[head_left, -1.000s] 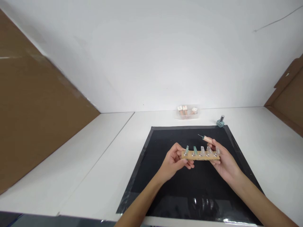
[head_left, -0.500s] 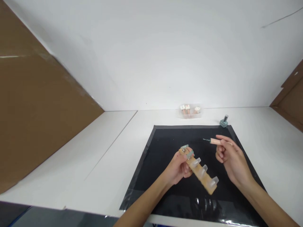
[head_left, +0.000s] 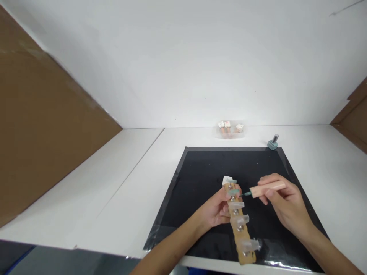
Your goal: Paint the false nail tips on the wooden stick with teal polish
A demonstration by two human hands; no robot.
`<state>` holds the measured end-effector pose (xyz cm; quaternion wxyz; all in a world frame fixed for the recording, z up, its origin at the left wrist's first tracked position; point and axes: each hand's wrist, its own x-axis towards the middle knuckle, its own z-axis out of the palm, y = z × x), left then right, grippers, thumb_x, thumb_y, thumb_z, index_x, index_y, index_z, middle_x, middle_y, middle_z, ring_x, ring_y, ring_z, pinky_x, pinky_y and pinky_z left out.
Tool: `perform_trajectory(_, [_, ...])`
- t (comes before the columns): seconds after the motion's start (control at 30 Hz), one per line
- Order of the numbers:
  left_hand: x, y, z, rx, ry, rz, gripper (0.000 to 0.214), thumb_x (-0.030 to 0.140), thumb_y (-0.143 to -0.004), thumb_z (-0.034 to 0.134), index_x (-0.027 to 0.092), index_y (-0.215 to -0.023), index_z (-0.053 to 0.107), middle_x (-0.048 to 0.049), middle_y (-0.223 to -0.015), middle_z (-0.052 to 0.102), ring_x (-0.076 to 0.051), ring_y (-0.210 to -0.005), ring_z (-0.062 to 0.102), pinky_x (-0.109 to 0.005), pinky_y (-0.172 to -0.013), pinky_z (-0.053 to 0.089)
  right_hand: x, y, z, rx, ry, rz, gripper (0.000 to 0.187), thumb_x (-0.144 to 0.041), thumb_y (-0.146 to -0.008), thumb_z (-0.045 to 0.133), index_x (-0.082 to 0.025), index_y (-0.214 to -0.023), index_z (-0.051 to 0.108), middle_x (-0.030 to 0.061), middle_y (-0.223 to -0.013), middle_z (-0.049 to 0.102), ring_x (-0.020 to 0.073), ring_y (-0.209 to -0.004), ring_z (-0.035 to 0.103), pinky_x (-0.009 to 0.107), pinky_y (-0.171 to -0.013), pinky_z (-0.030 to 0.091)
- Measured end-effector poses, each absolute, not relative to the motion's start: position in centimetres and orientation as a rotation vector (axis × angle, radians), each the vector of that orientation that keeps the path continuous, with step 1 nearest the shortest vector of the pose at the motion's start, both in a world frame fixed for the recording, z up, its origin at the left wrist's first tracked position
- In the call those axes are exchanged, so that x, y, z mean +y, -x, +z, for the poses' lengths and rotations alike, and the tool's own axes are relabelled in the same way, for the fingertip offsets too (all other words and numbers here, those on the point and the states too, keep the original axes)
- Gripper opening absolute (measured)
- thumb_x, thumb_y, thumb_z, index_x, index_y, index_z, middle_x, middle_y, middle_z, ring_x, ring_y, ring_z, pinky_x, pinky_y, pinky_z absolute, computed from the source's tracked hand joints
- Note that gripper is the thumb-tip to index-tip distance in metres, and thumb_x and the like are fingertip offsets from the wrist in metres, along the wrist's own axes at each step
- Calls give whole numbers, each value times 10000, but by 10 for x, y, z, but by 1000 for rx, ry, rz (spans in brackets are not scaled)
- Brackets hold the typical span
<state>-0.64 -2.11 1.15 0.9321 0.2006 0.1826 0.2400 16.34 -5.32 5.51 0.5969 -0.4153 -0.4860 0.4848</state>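
A wooden strip of nail tips (head_left: 241,233) is gripped near its upper end by my left hand (head_left: 216,208). Metal studs run along it. The two upper tips, such as the teal nail tip (head_left: 233,192), are coloured; the lower ones, like the clear nail tip (head_left: 240,220), are translucent. My right hand (head_left: 286,202) pinches a nail polish brush (head_left: 268,188) by its pink handle. Its teal-coated bristles point left, close beside the second tip; I cannot tell whether they touch. A white block (head_left: 227,180) shows behind the strip's top end.
A black mat (head_left: 200,168) lies under my hands on the white table (head_left: 126,206). At its far right corner is a small teal object with a metal stem (head_left: 273,143). A clear tray (head_left: 243,133) with white-topped, pink-stemmed pieces stands by the back wall.
My right hand has brought the brush left and down, up to the strip. The left hand has turned the strip more upright in view, and the white block now shows.
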Motion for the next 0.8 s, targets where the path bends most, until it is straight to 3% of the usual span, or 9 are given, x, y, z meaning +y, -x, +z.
perform_trajectory(0.23, [-21,5,13,445,-418,427,431,374,-497,777,164,-712,468,125,-364,330,20,-266,117,-175,-282,-38,-56,-162,62,-1438,963,868,20,-245,-766,680,-252,-782,669,11,-677,657,154,-589,594,242,-530,461])
perform_trajectory(0.4, [-21,4,12,451,-433,441,406,373,-501,769,161,-680,473,118,-359,345,13,-263,121,-166,-278,-8,-55,-164,60,-1518,991,753,88,-174,-784,637,-256,-812,653,2,-647,629,148,-546,558,239,-481,420])
perform_trajectory(0.8, [-20,3,15,412,-399,438,396,342,-500,781,162,-656,464,120,-352,375,27,-250,128,-153,-251,-25,-54,-166,59,-1552,916,721,154,-119,-787,606,-259,-837,646,-2,-676,601,152,-591,534,262,-526,410])
